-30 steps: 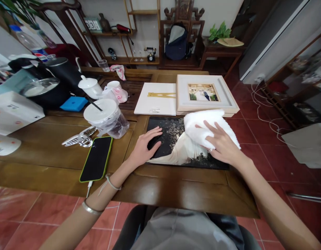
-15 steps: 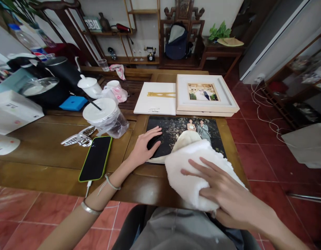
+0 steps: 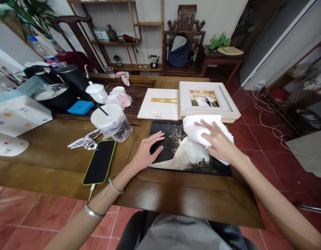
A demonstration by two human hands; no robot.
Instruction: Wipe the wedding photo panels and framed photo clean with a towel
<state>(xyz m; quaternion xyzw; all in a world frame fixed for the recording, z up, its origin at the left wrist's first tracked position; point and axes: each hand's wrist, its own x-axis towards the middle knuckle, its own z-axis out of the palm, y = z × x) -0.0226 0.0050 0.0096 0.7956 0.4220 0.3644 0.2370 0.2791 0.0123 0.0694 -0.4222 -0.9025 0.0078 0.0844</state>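
Note:
A dark wedding photo print (image 3: 171, 135) lies flat on the wooden table, showing a long pale gown against black. My left hand (image 3: 148, 150) rests on its left edge, fingers spread and holding nothing. Over the upper right part of the print lies a white towel (image 3: 191, 125). My right hand (image 3: 215, 139) presses on this towel and grips it, fingers partly bent into the cloth. The towel hides the couple's upper bodies in the picture. Just behind the print stand a white-matted framed photo (image 3: 225, 95) and a white board with a gold strip (image 3: 157, 104).
Left of the print lie a phone (image 3: 100, 161) on a cable, silver scissors (image 3: 85, 139) and a lidded cup (image 3: 110, 119) in plastic. Farther back are a white teapot (image 3: 96, 92), a blue box (image 3: 80, 107) and a black pot (image 3: 55, 99). The table's edge (image 3: 191, 213) runs before me.
My right hand has moved the towel forward, from the print's near right part to its far right part. My left hand stays on the left edge. The view has shifted slightly.

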